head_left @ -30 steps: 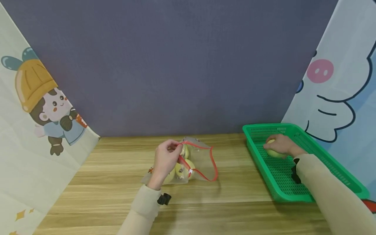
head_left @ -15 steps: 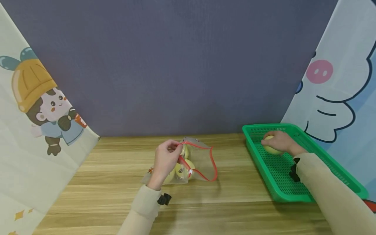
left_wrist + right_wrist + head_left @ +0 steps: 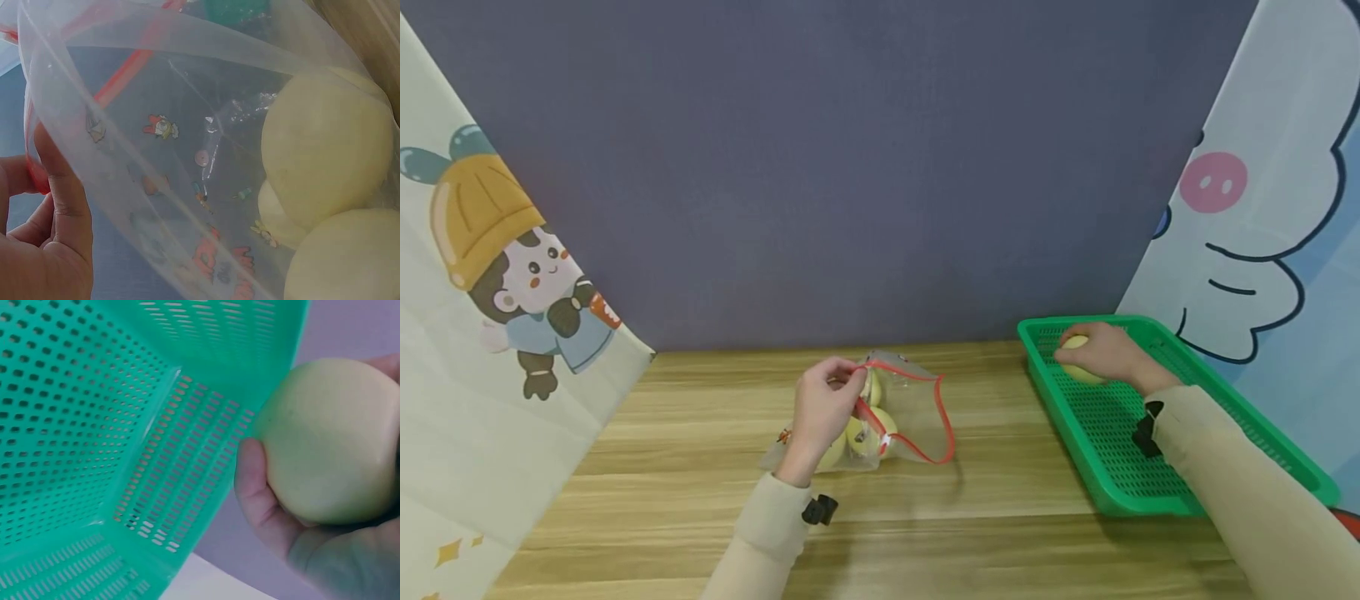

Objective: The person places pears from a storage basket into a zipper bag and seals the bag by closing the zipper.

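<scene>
Sliding toward the green basket's [image 3: 1157, 483] upper-left corner, our right hand [image 3: 1101, 354] is holding a yellow ball [image 3: 1078, 369]; our left hand [image 3: 822, 408] is pinching the bag's [image 3: 917, 417] rim.

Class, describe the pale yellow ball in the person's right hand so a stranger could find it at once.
Find the green perforated plastic basket on the wooden table's right side. At its far end the right hand grips a pale yellow ball. The similar balls sit inside the clear zip bag.
</scene>
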Motion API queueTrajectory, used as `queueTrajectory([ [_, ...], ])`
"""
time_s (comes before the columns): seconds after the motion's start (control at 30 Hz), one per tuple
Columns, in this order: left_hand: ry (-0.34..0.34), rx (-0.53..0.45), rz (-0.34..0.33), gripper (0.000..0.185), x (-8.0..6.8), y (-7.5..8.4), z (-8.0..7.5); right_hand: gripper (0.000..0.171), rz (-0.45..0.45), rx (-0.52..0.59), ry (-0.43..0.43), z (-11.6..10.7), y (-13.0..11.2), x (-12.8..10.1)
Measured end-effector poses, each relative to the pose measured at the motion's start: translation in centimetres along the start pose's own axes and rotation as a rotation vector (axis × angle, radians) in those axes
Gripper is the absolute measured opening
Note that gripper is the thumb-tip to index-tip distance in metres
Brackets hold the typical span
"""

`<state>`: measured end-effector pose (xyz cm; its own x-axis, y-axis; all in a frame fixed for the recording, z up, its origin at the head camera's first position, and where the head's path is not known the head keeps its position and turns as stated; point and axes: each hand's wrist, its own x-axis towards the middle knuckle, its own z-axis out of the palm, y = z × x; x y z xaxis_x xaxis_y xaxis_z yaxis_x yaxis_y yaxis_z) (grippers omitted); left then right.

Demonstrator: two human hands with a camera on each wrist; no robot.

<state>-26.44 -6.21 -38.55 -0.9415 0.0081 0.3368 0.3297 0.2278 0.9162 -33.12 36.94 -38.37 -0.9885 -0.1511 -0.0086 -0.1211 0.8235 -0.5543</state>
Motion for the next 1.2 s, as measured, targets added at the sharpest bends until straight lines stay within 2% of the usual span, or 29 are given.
queueTrajectory([
  [0.37, -0.001, -0.005, 0.003, 0.01, -0.2, 0.0, -0.3, 0.042, -0.042, -0.045, 0.047, -0.2, -2.8, -0.7],
  [0.83, -0.002, -0.013, -0.016, 0.01, -0.3, 0.0, -1.0, 0.038, -0.083, -0.01, 0.074, -0.3, -6.5, -2.1],
  [1.2, -0.005, -0.033, -0.01, 0.009, -0.3, -0.2, -1.0, 0.036, -0.116, 0.024, 0.101, -0.1, -8.1, -3.1],
])
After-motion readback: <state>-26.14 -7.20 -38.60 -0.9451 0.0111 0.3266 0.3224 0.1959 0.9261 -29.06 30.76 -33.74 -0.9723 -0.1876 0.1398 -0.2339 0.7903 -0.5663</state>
